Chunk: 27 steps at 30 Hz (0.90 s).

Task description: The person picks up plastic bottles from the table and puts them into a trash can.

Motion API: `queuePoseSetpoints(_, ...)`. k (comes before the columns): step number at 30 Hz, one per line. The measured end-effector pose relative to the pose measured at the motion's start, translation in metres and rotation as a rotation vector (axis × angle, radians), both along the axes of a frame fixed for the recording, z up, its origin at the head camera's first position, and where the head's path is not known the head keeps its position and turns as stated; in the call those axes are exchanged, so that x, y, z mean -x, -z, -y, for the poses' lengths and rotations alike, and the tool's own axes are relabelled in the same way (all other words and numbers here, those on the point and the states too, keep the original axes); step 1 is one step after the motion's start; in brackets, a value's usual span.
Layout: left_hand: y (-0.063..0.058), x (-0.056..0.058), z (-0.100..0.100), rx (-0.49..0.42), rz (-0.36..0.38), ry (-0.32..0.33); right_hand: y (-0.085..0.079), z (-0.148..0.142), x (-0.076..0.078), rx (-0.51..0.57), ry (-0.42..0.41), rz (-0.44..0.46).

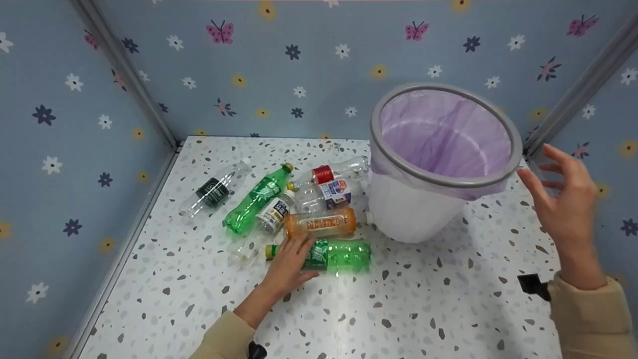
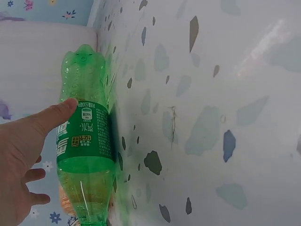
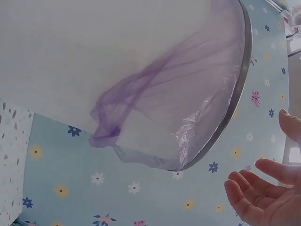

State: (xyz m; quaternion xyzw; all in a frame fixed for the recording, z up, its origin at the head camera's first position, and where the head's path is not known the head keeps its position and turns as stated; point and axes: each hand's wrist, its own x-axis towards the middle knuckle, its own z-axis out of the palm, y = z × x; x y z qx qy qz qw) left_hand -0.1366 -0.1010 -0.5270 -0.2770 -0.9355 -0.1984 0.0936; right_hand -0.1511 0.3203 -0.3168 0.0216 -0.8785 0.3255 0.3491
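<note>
My left hand (image 1: 289, 262) reaches over the nearest green soda bottle (image 1: 349, 254), which lies on its side with its yellow cap to the left. In the left wrist view, the thumb (image 2: 59, 114) overlaps the bottle's green label while the other fingers stay spread apart from it. Just behind lies an orange-labelled bottle (image 1: 321, 223), close to the fingertips. My right hand (image 1: 568, 204) is raised at the right side of a white bin (image 1: 413, 209), its fingers apart and holding nothing. A translucent purple bag (image 3: 127, 94) lines the bin and folds over under its grey rim (image 1: 443, 180).
Several other empty bottles lie left of the bin: a dark-labelled clear one (image 1: 213, 192), a second green one (image 1: 259, 198), a white-labelled one (image 1: 274, 214), a red-labelled one (image 1: 323, 173) and a blue-and-white-labelled one (image 1: 335, 193). Flowered panels (image 1: 319, 65) enclose the speckled tabletop (image 1: 398, 319).
</note>
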Motion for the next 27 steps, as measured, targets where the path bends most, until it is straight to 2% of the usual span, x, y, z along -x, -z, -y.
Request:
queuePoseSetpoints(4, 0.003, 0.002, -0.001, 0.040, 0.010, -0.008, -0.006, -0.002, 0.016, 0.031, -0.006, 0.012)
queuePoseSetpoints(8, 0.007, 0.004, -0.001, 0.071, 0.005, -0.014, -0.012, -0.003, 0.033, 0.024, 0.032, 0.053)
queuePoseSetpoints(15, 0.015, 0.007, -0.001, 0.034, -0.088, 0.012, -0.017, -0.010, 0.060, 0.014, 0.097, 0.219)
queuePoseSetpoints(19, 0.015, 0.006, -0.001, 0.030, -0.139, 0.020, -0.016, -0.014, 0.071, 0.020, 0.118, 0.315)
queuePoseSetpoints(22, 0.014, 0.007, -0.001, 0.051, -0.122, 0.012, -0.016, -0.016, 0.077, 0.033, 0.117, 0.347)
queuePoseSetpoints(27, 0.015, 0.008, -0.001, 0.113, -0.040, -0.016, -0.017, -0.018, 0.086, 0.046, 0.101, 0.406)
